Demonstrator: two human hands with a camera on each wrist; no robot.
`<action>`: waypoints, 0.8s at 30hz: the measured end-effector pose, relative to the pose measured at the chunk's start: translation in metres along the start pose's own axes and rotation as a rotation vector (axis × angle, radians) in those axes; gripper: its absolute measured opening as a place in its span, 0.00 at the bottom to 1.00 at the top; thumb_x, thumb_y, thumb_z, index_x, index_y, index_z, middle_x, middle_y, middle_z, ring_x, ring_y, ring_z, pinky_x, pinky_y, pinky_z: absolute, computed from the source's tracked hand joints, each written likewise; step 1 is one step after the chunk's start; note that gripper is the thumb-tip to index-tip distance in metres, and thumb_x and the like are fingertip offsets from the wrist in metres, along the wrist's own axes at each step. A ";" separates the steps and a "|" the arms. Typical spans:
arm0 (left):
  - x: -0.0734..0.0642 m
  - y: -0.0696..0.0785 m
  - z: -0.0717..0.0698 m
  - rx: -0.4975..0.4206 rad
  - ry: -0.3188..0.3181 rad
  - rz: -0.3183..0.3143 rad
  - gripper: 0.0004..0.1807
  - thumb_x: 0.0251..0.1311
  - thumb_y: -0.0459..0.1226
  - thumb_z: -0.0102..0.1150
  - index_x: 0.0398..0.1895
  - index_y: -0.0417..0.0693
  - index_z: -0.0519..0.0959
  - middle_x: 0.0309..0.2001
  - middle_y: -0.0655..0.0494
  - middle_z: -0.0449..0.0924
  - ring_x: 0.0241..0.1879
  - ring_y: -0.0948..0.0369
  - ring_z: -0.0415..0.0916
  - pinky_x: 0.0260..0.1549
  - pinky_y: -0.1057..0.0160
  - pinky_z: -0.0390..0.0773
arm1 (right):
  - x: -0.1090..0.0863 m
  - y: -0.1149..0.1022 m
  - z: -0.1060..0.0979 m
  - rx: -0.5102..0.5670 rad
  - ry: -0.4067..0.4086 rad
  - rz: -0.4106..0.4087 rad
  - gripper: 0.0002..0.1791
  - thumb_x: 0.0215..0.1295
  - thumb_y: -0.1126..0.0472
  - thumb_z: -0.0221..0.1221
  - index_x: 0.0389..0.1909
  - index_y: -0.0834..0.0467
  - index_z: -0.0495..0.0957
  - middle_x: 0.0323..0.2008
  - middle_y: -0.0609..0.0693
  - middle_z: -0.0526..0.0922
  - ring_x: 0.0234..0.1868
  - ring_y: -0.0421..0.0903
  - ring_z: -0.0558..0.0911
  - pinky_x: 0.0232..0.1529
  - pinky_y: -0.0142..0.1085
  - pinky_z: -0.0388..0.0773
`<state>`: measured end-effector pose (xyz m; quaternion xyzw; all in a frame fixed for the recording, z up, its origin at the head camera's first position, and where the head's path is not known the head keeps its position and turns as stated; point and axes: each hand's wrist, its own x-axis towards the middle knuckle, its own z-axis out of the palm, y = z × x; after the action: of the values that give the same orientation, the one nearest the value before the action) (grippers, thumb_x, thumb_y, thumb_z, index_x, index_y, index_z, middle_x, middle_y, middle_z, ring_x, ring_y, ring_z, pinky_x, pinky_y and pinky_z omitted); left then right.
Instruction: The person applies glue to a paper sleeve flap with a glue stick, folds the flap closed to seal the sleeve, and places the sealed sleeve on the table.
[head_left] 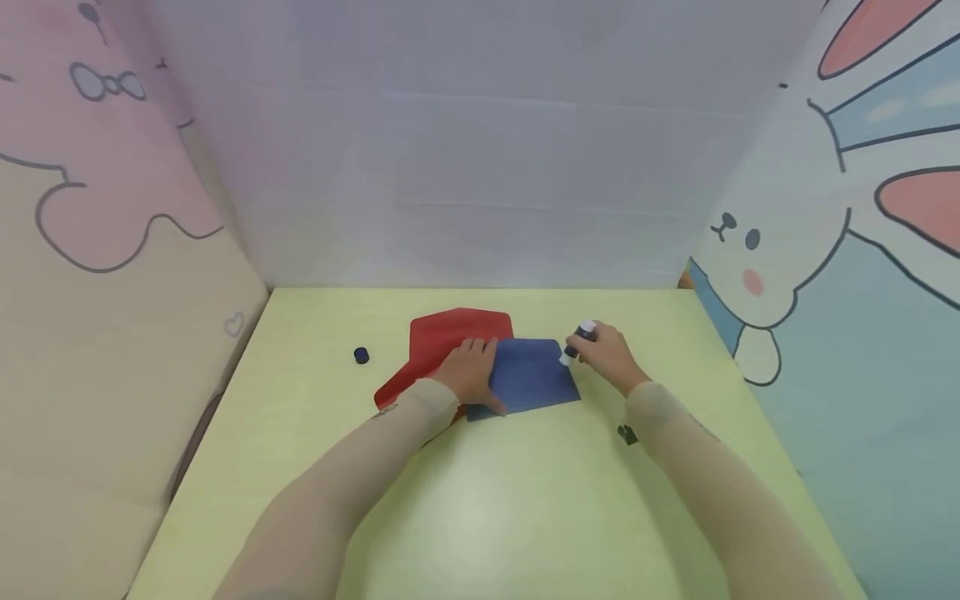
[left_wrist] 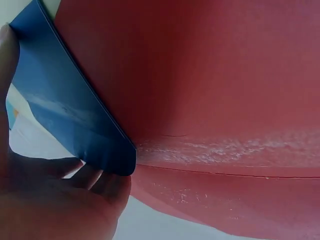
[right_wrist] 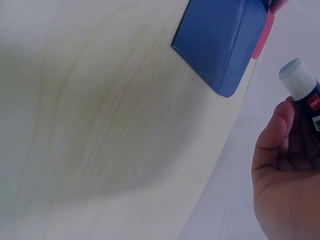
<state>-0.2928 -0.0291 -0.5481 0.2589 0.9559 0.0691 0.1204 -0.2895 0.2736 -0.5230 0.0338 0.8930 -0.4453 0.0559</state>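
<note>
Spread over the left end of a blue paper piece [head_left: 528, 375], my left hand [head_left: 468, 372] has its thumb at the near edge and its fingertips at the far edge. In the left wrist view, whitish smears show on the blue paper [left_wrist: 60, 107] and along a crease in the red paper [left_wrist: 225, 90]. The red paper [head_left: 442, 337] lies partly under the blue one and my left hand. My right hand [head_left: 611, 358] grips a glue stick [head_left: 581, 342], its white end pointing down beside the blue paper's right edge. The right wrist view shows that glue stick [right_wrist: 302, 82] uncapped.
A small dark cap [head_left: 362, 356] lies on the table [head_left: 480, 517] left of the red paper. Close to my right wrist is a small dark object [head_left: 627, 434]. A pale wall [head_left: 480, 167] rises behind the table, with cartoon-printed panels on both sides.
</note>
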 end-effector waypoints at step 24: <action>-0.019 -0.001 0.009 0.012 -0.052 0.119 0.43 0.76 0.55 0.78 0.91 0.69 0.74 0.78 0.50 0.75 0.76 0.51 0.72 0.75 0.49 0.83 | 0.000 -0.015 0.020 -0.042 -0.144 -0.010 0.12 0.75 0.58 0.56 0.39 0.62 0.83 0.35 0.50 0.84 0.38 0.47 0.77 0.42 0.37 0.75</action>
<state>-0.2750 -0.0386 -0.5533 0.3177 0.9357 0.0635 0.1394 -0.2898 0.2487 -0.5229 -0.0038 0.8960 -0.4280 0.1183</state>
